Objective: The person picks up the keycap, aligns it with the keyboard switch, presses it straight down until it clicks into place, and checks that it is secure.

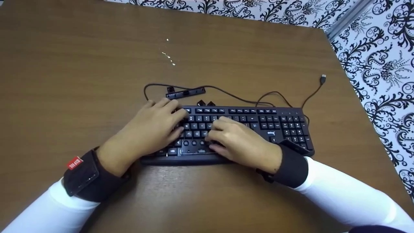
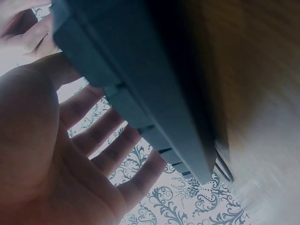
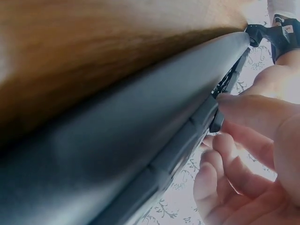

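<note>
A black keyboard [image 1: 271, 123] lies on the table, with bare round key sockets [image 1: 194, 142] showing in its lower rows. My left hand [image 1: 150, 126] rests over the keyboard's left end, its fingers spread and extended across the keys, as the left wrist view also shows. Over the middle of the keyboard, my right hand [image 1: 237, 140] has its thumb and index finger brought together at a dark keycap [image 3: 217, 121], which stands tilted above the row. Its other fingers are curled. The hand mostly hides that keycap in the head view.
Behind the keyboard lie a long detached space bar [image 1: 194, 93], a loose keycap [image 1: 170, 89] and two more keycaps [image 1: 201, 103] near its back edge. A cable [image 1: 233, 94] winds behind, ending in a USB plug [image 1: 323, 79]. Patterned wallpaper [image 1: 388, 71] borders the brown table [image 1: 81, 64].
</note>
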The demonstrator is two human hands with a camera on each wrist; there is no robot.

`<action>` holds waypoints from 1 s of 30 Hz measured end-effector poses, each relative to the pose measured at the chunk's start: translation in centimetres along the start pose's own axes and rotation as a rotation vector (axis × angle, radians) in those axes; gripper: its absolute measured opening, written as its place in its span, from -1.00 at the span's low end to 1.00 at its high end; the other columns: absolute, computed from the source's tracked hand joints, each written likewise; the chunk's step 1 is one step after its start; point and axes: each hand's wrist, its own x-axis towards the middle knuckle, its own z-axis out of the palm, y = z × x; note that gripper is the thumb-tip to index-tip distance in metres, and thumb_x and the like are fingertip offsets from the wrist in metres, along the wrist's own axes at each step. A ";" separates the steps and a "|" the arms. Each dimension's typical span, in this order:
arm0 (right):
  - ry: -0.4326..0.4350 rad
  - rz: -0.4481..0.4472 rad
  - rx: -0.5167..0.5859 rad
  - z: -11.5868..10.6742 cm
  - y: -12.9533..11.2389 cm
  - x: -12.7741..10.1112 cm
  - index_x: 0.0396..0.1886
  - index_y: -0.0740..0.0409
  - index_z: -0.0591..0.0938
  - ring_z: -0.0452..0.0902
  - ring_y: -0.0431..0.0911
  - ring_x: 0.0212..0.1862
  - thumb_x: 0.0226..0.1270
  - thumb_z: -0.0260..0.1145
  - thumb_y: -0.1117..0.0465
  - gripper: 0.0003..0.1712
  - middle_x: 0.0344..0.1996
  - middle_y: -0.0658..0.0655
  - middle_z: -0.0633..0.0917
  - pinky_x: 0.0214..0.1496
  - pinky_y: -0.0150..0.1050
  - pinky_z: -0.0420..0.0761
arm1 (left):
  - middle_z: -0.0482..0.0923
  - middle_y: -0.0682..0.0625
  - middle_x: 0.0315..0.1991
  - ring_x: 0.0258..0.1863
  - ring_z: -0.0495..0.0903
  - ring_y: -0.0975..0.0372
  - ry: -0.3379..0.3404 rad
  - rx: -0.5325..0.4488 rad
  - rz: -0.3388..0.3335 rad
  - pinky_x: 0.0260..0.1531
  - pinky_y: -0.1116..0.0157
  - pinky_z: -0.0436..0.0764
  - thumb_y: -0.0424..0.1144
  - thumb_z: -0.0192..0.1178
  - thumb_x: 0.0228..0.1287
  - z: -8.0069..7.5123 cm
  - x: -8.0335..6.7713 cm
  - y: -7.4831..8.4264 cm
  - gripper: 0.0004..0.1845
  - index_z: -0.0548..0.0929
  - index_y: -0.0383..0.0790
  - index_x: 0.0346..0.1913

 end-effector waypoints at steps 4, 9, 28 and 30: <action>0.001 0.006 0.050 -0.2 0.0 0.0 -0.25 0.13 0.73 0.56 -0.10 -0.26 0.26 0.43 0.26 -0.92 -0.34 0.04 0.67 -0.17 -0.23 0.64 | 0.56 -0.15 0.09 0.16 0.52 -0.08 0.006 0.002 0.004 0.10 -0.23 0.53 -0.06 0.24 0.36 0.1 0.0 0.0 -0.64 0.60 -0.18 0.10; 0.001 -0.015 0.049 -0.3 0.0 0.2 -0.37 0.12 0.67 0.55 -0.10 -0.30 0.25 0.42 0.27 -0.94 -0.39 0.02 0.67 -0.20 -0.23 0.63 | 0.55 -0.15 0.10 0.17 0.51 -0.08 -0.001 -0.008 -0.001 0.11 -0.23 0.52 -0.06 0.24 0.36 0.1 0.0 0.0 -0.63 0.60 -0.17 0.11; 0.052 -0.127 -0.120 -0.7 -0.5 -0.5 -0.33 0.16 0.82 0.55 -0.08 -0.25 0.21 0.46 0.25 -0.92 -0.32 0.04 0.75 -0.10 -0.24 0.62 | 0.56 -0.14 0.08 0.15 0.52 -0.07 0.009 -0.028 -0.006 0.12 -0.22 0.51 -0.06 0.24 0.36 0.1 -0.1 0.0 -0.66 0.61 -0.15 0.09; 0.063 -0.142 -0.164 -0.7 -0.6 -0.6 -0.32 0.15 0.82 0.54 -0.08 -0.26 0.24 0.45 0.24 -0.91 -0.31 0.03 0.76 -0.13 -0.23 0.61 | 0.56 -0.14 0.07 0.15 0.52 -0.07 0.018 -0.020 -0.001 0.11 -0.22 0.52 -0.06 0.25 0.35 0.1 -0.1 -0.1 -0.66 0.62 -0.16 0.08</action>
